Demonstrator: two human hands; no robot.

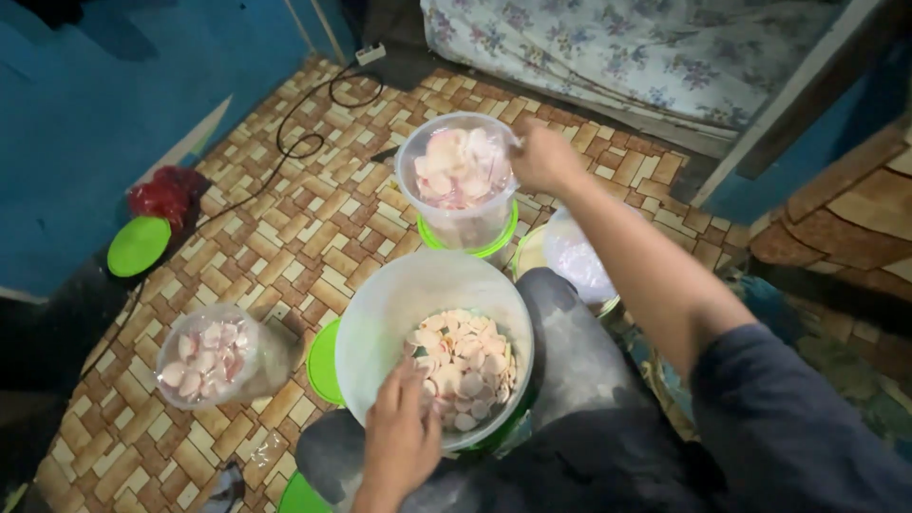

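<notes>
Left hand (401,439) digs into pink-white crackers (463,366) in big white bucket (375,313), fingers bunched on them; beyond bucket, right hand (543,158) grips clear jar (459,180) rim.

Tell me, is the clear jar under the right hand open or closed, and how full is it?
Open and nearly full. The clear jar has no lid, and pale round crackers reach near its rim, where the right hand rests.

We see a floor (313,218) of tan and brown patterned tiles. On it a clear jar (217,356) of pale pink chips lies at near left. A green lid (139,245) and a red bag (169,195) sit at far left. A black cable (302,128) runs toward the far wall.
</notes>
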